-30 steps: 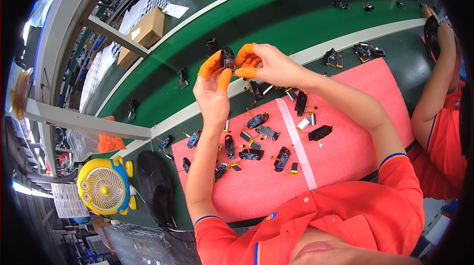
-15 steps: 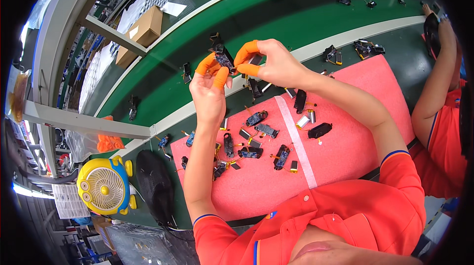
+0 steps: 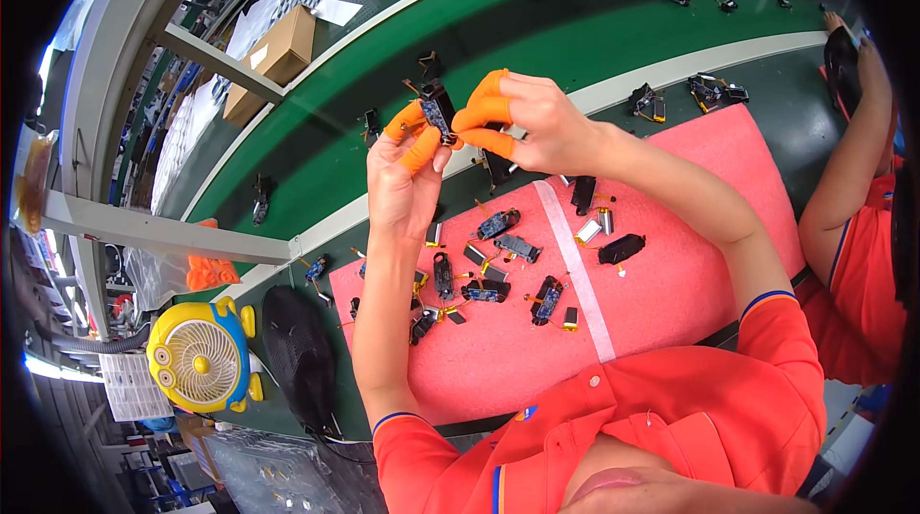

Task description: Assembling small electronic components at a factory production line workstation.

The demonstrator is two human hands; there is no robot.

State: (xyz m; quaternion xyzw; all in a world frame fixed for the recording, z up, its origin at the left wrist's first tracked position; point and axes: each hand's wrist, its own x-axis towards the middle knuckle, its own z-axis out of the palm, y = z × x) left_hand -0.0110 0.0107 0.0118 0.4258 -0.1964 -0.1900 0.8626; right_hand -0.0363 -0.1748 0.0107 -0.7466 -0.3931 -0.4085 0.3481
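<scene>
Above the near edge of a green conveyor belt, my left hand (image 3: 404, 174) pinches a small black device housing (image 3: 437, 112) with a blue-black circuit board showing. Orange finger covers wrap the fingertips of both hands. From the right, my right hand (image 3: 541, 121) comes in with its fingers closed at the housing's right edge. Something dark shows between those fingers, partly hidden, and I cannot tell what it is. On the pink foam mat (image 3: 479, 370) below lie several similar housings, including a black one (image 3: 442, 274), and a small wired battery (image 3: 571, 319).
Several parts ride on the green belt (image 3: 575, 45). A yellow toy-shaped fan (image 3: 199, 361) and a black mesh object (image 3: 297, 361) stand at the left. Beyond the belt sits a cardboard box (image 3: 278, 49). A co-worker's arm (image 3: 858, 140) reaches in at the right.
My right fingers have closed in on the housing's edge. The housing stays in my left hand, nearly in place. Parts on the belt have shifted a little, the far ones to the right.
</scene>
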